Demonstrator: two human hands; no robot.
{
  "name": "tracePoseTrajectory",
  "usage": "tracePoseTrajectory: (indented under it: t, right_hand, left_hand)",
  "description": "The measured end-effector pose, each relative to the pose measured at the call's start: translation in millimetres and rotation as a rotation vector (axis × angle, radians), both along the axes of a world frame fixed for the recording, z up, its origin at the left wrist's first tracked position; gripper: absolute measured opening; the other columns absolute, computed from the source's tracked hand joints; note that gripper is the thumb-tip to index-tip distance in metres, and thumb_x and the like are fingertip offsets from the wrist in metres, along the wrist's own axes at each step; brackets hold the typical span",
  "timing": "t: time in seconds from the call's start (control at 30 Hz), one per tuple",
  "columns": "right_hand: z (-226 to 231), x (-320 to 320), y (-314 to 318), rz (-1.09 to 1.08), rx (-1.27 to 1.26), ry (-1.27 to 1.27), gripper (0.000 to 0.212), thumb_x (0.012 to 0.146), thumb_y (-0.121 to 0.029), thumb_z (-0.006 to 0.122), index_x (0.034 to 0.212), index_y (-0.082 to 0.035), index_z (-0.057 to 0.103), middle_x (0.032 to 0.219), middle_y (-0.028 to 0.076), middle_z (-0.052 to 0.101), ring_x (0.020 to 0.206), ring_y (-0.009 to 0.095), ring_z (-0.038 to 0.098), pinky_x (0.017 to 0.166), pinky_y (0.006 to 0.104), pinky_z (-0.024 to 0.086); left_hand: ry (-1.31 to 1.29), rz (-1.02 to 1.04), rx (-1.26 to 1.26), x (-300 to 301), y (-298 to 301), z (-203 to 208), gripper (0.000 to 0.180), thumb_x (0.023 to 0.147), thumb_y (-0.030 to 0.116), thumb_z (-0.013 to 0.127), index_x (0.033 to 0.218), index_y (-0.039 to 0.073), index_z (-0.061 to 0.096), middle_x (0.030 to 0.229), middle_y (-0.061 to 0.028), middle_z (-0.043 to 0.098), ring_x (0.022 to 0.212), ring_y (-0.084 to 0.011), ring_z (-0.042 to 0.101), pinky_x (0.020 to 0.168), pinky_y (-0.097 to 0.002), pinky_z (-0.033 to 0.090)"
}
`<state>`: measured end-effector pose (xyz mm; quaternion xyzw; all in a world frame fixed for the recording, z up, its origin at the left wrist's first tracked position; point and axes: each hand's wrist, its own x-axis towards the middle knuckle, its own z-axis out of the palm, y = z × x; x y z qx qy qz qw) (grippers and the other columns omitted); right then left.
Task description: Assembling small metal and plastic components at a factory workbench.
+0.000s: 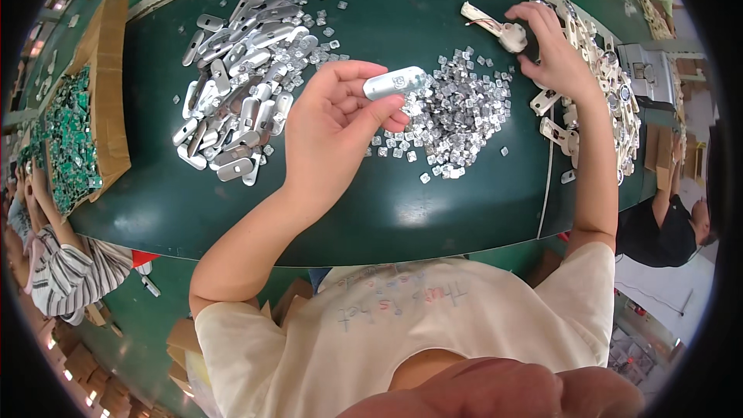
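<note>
My left hand (329,112) pinches a silver, round-ended shell (393,83) between thumb and fingers, holding it above the table's middle. Beneath and to the right of the shell spreads a heap of small clear, square pieces (463,112). At the right, my right hand (563,62) has its thumb and fingers curved apart. Between them is the round end of a white part with thin wires (511,37), and a gap shows around it. On the left lies a pile of similar silver shells (251,112), with more clear squares at its edge.
White assemblies with round silver discs (619,101) crowd the table's right side. A cardboard box of green circuit boards (73,139) stands at the left. The green table's front edge (433,255) runs close to my body. Other people work at both sides.
</note>
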<state>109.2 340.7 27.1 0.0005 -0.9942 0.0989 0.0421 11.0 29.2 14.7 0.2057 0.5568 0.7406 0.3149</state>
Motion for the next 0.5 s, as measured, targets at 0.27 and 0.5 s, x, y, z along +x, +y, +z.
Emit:
tracePoseTrajectory:
  t: [0.27, 0.5]
  right_hand:
    - [-7.2, -7.7, -10.0, -0.089, 0.343, 0.009, 0.043, 0.077, -0.031, 0.067, 0.113, -0.009, 0.057, 0.102, 0.011, 0.057, 0.110, 0.027, 0.047, 0.099, 0.0418, 0.029]
    - [20.5, -3.7, -51.9, -0.102, -1.008, 0.215, 0.034, 0.084, -0.010, 0.057, 0.116, 0.001, 0.051, 0.105, 0.006, 0.055, 0.089, 0.013, 0.055, 0.071, 0.0228, 0.044]
  left_hand:
    - [-0.019, -0.020, 0.015, -0.4, -3.1, 0.9, 0.025, 0.083, -0.006, 0.058, 0.107, -0.005, 0.052, 0.088, -0.0126, 0.063, 0.075, -0.0153, 0.063, 0.066, -0.0246, 0.053]
    - [-0.055, -0.056, 0.047, 3.1, -3.9, 3.8, 0.029, 0.083, -0.007, 0.056, 0.111, -0.005, 0.050, 0.092, -0.0153, 0.063, 0.078, -0.0187, 0.064, 0.071, -0.0275, 0.054]
